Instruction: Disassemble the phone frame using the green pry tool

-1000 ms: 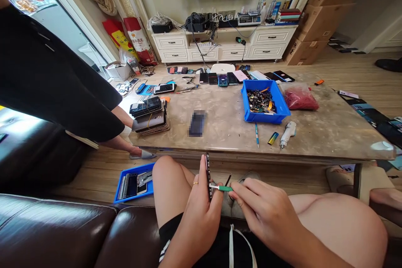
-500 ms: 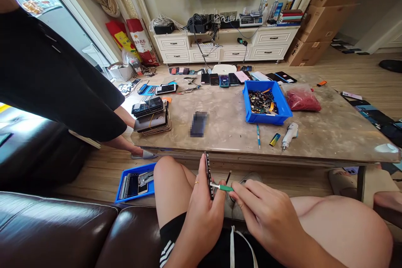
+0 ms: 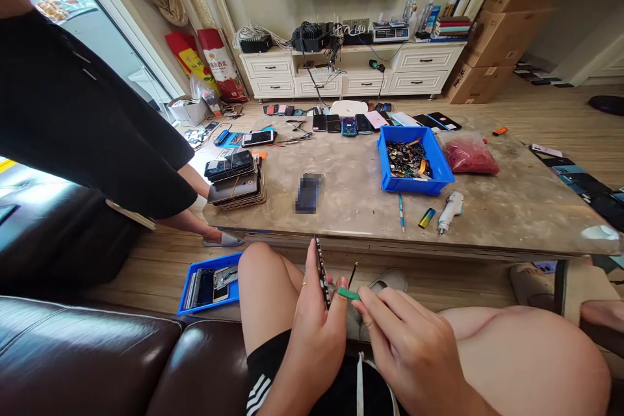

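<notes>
Head view: the left hand [image 3: 316, 325] has a slim dark phone-like piece [image 3: 322, 273] pinched upright, nearly edge-on, fingers running up one side and the thumb on the other. So that piece sits right between the two hands, in the left one's grip. The right hand [image 3: 409, 331] has its thumb and fingers closed around a green-handled tool [image 3: 348, 294], pointing at the left thumb. Can't really make out the tip, so no idea whether it's touching the piece. There's also a thin dark rod [image 3: 353, 274] poking up between the hands, and it's hard to say which one has it.

Just past the hands is the stone-look table [image 3: 351, 211]. Straight out from the left hand lies a pixelated dark rectangle [image 3: 308, 194], with a banded stack of phones [image 3: 234, 187] further left. Out past the right hand: a blue pen [image 3: 401, 211], a white power screwdriver [image 3: 451, 210], and behind those a blue bin [image 3: 414, 185] full of small parts [image 3: 407, 157], plus a bag of reddish stuff [image 3: 472, 155]. Left of both hands, down low, is a blue tray [image 3: 210, 307] with more phones.
</notes>
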The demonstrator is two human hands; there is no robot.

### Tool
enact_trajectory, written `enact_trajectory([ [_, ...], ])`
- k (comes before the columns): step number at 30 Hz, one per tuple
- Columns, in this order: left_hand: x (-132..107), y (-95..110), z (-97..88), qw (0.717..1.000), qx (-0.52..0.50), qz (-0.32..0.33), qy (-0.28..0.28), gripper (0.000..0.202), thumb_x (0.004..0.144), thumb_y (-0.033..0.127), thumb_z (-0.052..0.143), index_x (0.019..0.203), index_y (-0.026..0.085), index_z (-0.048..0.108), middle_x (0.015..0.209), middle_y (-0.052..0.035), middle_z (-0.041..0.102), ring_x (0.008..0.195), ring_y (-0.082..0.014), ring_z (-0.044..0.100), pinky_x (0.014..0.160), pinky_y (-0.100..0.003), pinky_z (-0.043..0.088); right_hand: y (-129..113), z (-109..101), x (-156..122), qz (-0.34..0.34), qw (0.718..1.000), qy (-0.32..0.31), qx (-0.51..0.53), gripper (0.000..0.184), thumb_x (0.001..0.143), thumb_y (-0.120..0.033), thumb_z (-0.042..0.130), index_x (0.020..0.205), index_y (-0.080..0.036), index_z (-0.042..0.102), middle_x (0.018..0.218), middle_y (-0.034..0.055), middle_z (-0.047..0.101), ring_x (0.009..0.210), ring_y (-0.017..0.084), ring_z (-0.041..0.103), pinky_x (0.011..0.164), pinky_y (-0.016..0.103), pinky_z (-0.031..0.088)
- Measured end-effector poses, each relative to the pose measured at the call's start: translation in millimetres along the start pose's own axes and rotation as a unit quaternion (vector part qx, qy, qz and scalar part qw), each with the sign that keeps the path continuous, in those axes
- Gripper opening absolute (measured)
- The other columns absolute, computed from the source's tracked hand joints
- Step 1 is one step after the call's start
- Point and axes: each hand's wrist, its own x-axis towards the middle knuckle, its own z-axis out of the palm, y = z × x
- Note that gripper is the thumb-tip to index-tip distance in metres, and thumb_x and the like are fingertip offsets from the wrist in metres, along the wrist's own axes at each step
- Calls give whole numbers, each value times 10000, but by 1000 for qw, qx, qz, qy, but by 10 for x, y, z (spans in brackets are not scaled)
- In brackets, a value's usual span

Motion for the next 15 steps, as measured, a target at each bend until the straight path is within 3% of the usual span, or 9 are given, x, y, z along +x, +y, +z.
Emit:
enact_trajectory([
  [9,-3,86,-77,999,21,29,-12,789,984,498,521,1625,245,136,1412,-148,559,1271,-303,553,1102,-465,426,46,-66,39,-19,999,-7,39,184,1038,-178,534,1107,-131,698,747,19,557,648,142,516,621,291,340],
  [15,-27,81,-126,997,43,47,-31,796,993,523,501,1623,298,70,1641,-98,293,1491,-276,298,1234,-466,224,75,-158,73,-37,996,-40,64,163,1029,-150,529,1063,-148,688,751,21,552,651,142,504,615,286,346],
])
